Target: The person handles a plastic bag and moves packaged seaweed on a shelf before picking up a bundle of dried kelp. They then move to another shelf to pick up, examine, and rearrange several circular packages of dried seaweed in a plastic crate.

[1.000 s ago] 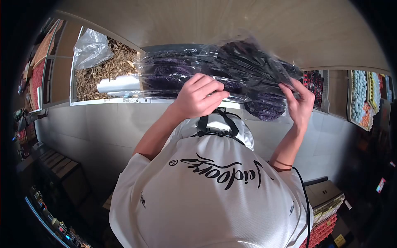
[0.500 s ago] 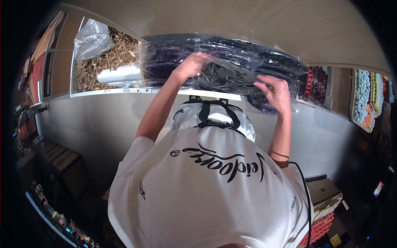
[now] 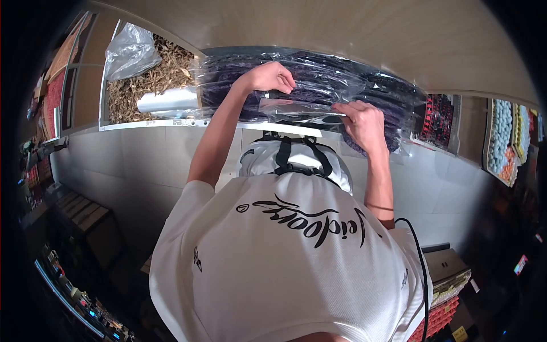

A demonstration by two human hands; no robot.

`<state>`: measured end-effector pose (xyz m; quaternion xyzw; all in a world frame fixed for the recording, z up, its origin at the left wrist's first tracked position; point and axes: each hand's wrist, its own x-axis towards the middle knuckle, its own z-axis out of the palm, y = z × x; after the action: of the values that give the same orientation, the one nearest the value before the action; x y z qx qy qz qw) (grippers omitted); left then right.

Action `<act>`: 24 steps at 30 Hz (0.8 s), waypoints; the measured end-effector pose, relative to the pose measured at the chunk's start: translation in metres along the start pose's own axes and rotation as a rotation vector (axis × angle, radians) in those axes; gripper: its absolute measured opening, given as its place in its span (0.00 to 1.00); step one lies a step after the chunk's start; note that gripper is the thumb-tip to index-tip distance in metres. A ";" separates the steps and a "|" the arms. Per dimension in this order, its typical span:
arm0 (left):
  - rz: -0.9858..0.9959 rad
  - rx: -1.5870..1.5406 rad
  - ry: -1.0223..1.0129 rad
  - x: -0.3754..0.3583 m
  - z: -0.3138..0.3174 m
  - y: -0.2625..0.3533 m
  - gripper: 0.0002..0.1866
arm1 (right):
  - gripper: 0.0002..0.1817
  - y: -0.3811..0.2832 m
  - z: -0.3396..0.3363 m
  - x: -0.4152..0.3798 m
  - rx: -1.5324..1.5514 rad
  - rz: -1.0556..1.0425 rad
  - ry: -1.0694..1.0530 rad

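Note:
A row of clear plastic bags [image 3: 228, 91] with dark purple, ruffled contents fills the compartment ahead of me. My right hand [image 3: 364, 122] is closed on the edge of a clear plastic bag [image 3: 302, 107], which stretches flat and shiny from it to the left, along the front of the row. What lies inside that bag is hard to make out through the glare. Over the row, my left hand [image 3: 270, 77] hangs with its fingers loosely bent and apart, holding nothing visible. Its fingertips are just above the held bag.
Left of the bags, a bin of brown dried pieces [image 3: 154, 71] holds a crumpled plastic bag [image 3: 132, 52] and a whitish plastic roll [image 3: 168, 101]. To the right are red-and-black packages [image 3: 437, 118] and trays of pale blue items [image 3: 499, 134]. A wooden panel [image 3: 342, 28] overhangs the display.
My left hand has come off the bag and moved slightly up. My right hand has shifted a little left and down, and the bag now lies flatter and nearer the front edge.

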<state>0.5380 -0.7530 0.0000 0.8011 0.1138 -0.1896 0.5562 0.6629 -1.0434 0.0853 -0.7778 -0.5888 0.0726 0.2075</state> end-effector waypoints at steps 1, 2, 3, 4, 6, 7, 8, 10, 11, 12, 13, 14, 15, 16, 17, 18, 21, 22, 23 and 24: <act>0.000 -0.014 -0.008 0.001 -0.001 0.000 0.14 | 0.16 0.003 0.007 0.000 -0.013 0.014 -0.028; -0.010 -0.004 -0.013 0.003 -0.001 0.000 0.14 | 0.16 0.005 0.015 0.000 -0.026 0.027 -0.056; -0.021 0.006 -0.016 0.005 0.000 -0.002 0.14 | 0.15 0.006 0.023 -0.001 -0.033 0.040 -0.064; -0.033 0.016 -0.020 0.005 0.000 -0.001 0.14 | 0.15 0.007 0.034 -0.003 -0.038 0.052 -0.073; -0.043 0.079 0.004 0.004 0.002 0.005 0.14 | 0.15 0.012 0.053 -0.009 -0.014 0.059 -0.043; -0.050 0.108 0.016 0.002 0.004 0.008 0.14 | 0.15 0.014 0.061 -0.013 -0.006 0.084 -0.039; -0.027 0.151 0.024 0.001 0.006 0.011 0.14 | 0.15 0.017 0.067 -0.017 0.003 0.108 -0.036; 0.018 0.240 0.039 -0.001 0.008 0.015 0.15 | 0.15 0.017 0.067 -0.019 0.005 0.143 -0.046; 0.020 0.249 0.057 -0.002 0.010 0.018 0.15 | 0.15 0.018 0.064 -0.019 -0.003 0.154 -0.059; 0.023 0.258 0.075 -0.005 0.012 0.023 0.15 | 0.15 0.016 0.059 -0.019 -0.011 0.166 -0.073; 0.025 0.268 0.092 -0.007 0.013 0.027 0.16 | 0.15 0.013 0.053 -0.019 -0.032 0.169 -0.067; 0.030 0.262 0.110 -0.009 0.013 0.031 0.16 | 0.16 0.010 0.045 -0.018 -0.052 0.170 -0.061; 0.035 0.255 0.126 -0.011 0.013 0.035 0.17 | 0.17 0.007 0.038 -0.016 -0.072 0.174 -0.055; 0.040 0.248 0.139 -0.014 0.015 0.038 0.17 | 0.17 0.005 0.035 -0.014 -0.094 0.155 -0.063; 0.038 0.227 0.137 -0.015 0.017 0.041 0.18 | 0.16 0.008 0.041 -0.016 -0.086 0.136 -0.079; 0.037 0.206 0.135 -0.015 0.019 0.044 0.19 | 0.15 0.010 0.049 -0.016 -0.079 0.117 -0.093; 0.064 0.211 0.119 -0.020 0.026 0.050 0.21 | 0.14 0.013 0.059 -0.022 -0.034 0.118 -0.183; 0.077 0.223 0.112 -0.022 0.029 0.052 0.21 | 0.15 0.015 0.063 -0.024 -0.023 0.132 -0.187; 0.090 0.244 0.124 -0.022 0.031 0.052 0.22 | 0.15 0.017 0.066 -0.026 -0.012 0.147 -0.192; 0.103 0.265 0.134 -0.023 0.033 0.052 0.22 | 0.15 0.017 0.067 -0.024 -0.021 0.160 -0.193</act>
<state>0.5314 -0.8019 0.0436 0.8832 0.0835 -0.1202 0.4456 0.6469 -1.0539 0.0142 -0.8139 -0.5426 0.1575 0.1351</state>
